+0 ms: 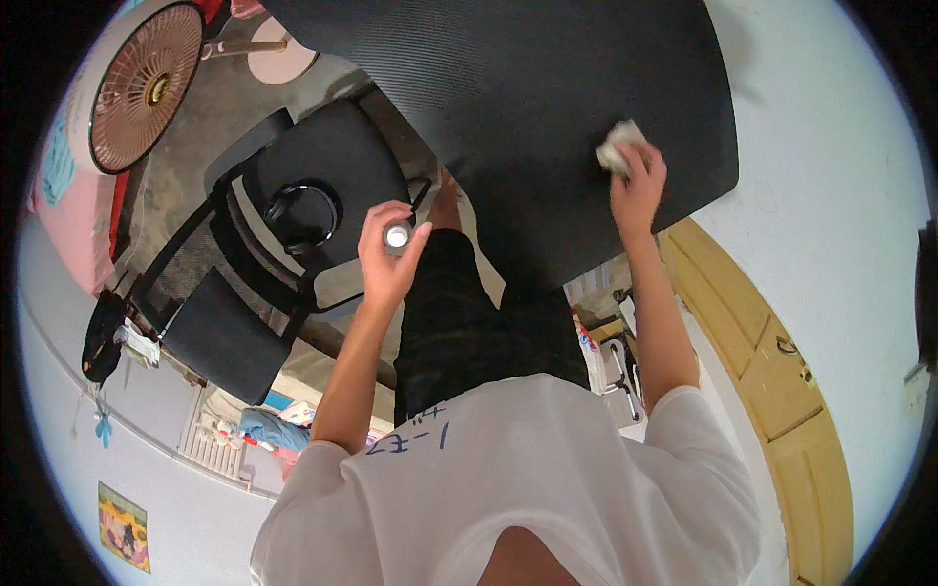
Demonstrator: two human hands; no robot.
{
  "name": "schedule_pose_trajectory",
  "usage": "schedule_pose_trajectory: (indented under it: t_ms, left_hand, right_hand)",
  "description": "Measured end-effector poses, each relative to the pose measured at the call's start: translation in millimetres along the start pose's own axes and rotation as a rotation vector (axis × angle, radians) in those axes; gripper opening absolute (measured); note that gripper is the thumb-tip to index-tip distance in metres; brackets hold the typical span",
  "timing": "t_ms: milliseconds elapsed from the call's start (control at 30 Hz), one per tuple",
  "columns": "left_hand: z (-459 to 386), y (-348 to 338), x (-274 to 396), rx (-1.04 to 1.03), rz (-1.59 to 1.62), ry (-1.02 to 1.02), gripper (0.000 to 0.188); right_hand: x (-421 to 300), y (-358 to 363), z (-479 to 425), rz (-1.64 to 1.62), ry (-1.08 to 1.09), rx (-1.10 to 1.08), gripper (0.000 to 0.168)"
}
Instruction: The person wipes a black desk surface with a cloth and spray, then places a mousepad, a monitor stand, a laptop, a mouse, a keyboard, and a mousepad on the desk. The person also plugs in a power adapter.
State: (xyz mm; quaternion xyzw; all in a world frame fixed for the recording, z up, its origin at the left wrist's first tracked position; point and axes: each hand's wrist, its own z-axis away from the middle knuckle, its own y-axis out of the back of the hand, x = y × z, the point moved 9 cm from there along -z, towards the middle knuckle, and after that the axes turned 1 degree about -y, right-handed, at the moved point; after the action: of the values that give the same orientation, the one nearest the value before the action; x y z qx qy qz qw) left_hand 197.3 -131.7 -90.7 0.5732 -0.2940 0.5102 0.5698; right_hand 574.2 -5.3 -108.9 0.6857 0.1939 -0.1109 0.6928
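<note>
My right hand (639,179) grips a crumpled white cloth or tissue (621,146) against the black tabletop (542,95), near its right side. The hand and the cloth look slightly blurred. In my left hand (388,249) is a small bottle (398,234) with a pale, shiny top, seen from above. Fingers and thumb wrap around it, so most of its body is hidden. That hand is off the table's edge, just right of the black office chair (330,161).
Black headphones (304,216) lie on the chair seat. A standing fan (150,88) is at the upper left, beside a pink-covered surface (77,227). On the right are a white wall (806,146) and a yellow wooden door (762,366). Below the table's right part stands a folded metal-framed item (621,381).
</note>
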Motion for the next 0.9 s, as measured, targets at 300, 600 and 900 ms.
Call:
schedule_pose_trajectory:
  t_ms: [300,600,900]
  left_hand:
    - [-2.4,-16.0,-0.8,-0.067,0.054,0.003,0.036]
    - [0.1,12.3,-12.4,-0.008,0.034,0.008,0.037]
    - [2.3,20.8,-27.9,0.08,0.073,0.049,0.035]
  right_hand:
    - [-43.4,-24.6,224.7,0.08,0.276,-0.594,0.032]
    - [-154.0,-106.1,23.9,0.02,0.623,-0.449,0.023]
    - [-285.6,-114.2,-274.5,-0.269,0.689,0.04,0.016]
